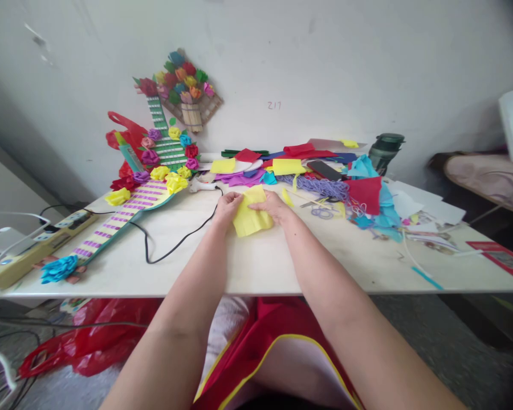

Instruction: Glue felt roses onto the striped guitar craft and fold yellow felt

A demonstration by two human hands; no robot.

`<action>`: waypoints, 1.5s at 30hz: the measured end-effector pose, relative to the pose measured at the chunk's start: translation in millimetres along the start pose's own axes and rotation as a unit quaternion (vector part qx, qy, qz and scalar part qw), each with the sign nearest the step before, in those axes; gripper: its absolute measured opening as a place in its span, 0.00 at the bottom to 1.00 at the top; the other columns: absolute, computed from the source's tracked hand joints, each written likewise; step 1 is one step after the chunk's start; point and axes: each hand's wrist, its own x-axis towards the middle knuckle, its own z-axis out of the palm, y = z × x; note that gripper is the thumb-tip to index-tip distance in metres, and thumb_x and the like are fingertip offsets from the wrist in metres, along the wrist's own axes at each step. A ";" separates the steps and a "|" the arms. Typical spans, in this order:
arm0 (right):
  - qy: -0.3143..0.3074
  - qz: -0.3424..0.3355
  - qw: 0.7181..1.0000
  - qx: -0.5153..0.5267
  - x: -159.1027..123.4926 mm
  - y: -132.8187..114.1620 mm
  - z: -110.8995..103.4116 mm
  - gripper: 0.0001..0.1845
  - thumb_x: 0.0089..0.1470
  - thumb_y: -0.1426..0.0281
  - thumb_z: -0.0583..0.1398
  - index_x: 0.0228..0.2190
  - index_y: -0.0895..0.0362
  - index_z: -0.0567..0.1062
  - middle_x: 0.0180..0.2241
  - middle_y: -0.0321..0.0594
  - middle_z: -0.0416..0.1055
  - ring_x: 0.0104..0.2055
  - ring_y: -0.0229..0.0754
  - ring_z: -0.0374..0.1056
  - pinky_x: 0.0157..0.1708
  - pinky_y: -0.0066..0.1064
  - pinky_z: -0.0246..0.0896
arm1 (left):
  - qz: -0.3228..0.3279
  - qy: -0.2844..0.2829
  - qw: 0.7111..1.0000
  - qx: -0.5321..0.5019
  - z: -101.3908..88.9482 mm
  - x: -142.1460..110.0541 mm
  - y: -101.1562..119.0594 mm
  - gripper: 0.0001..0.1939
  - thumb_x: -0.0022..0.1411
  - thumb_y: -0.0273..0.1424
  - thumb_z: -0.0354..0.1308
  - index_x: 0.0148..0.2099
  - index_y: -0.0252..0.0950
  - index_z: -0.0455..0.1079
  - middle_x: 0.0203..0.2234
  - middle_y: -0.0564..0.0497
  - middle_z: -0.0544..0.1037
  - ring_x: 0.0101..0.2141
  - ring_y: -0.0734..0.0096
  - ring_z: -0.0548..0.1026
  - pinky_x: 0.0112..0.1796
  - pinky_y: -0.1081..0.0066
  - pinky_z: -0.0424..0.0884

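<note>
A piece of yellow crepe paper (252, 221) is held up between both hands, just above the white table (256, 273). My left hand (229, 206) is closed on its left edge. On the right side, my right hand (275, 207) pinches the same sheet, with the thumb lying across its front. A narrow yellow strip (287, 197) lies just beyond my right hand. Behind the sheet are stacked pieces of coloured paper, with a yellow piece (288, 167) on top.
At left stand a flower-decorated guitar shape (123, 213), a glue bottle (129, 152) and a power strip (38, 250). A black cable (171, 259) loops across the table. Purple yarn (320, 187), scissors (310, 203), red paper (364, 195) and a dark bottle (385, 152) lie or stand to the right.
</note>
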 end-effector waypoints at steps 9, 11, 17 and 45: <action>-0.015 -0.024 1.000 -0.005 -0.2 1.4 -0.5 0.22 0.29 0.66 0.70 0.31 0.59 0.75 0.26 0.36 0.75 0.29 0.40 0.71 0.34 0.33 0.67 | 0.006 0.004 1.000 -0.013 1.5 -4.4 7.7 0.11 0.45 0.37 0.60 0.26 0.34 0.65 0.16 0.55 0.70 0.17 0.77 0.67 0.21 0.76 0.63; -0.021 -0.034 0.999 0.005 1.3 3.5 -1.9 0.22 0.31 0.64 0.69 0.32 0.59 0.76 0.27 0.37 0.75 0.30 0.41 0.71 0.34 0.33 0.67 | 0.008 0.008 1.000 -0.015 1.4 -4.0 7.3 0.12 0.45 0.37 0.60 0.26 0.34 0.65 0.16 0.55 0.70 0.17 0.77 0.67 0.21 0.76 0.63; -0.026 -0.060 0.998 0.025 6.5 9.6 -6.5 0.21 0.34 0.63 0.68 0.34 0.59 0.77 0.28 0.37 0.76 0.31 0.42 0.72 0.35 0.34 0.67 | 0.013 0.013 1.000 -0.011 0.1 -2.5 4.5 0.12 0.45 0.37 0.60 0.25 0.34 0.65 0.16 0.56 0.69 0.17 0.77 0.66 0.20 0.76 0.62; 0.008 -0.070 0.992 -0.106 3.8 2.7 -11.3 0.12 0.36 0.77 0.59 0.25 0.56 0.80 0.28 0.36 0.76 0.34 0.39 0.70 0.40 0.34 0.64 | 0.012 0.016 1.000 0.008 -0.7 -2.5 4.5 0.12 0.46 0.39 0.60 0.25 0.34 0.65 0.16 0.56 0.68 0.17 0.77 0.65 0.20 0.76 0.60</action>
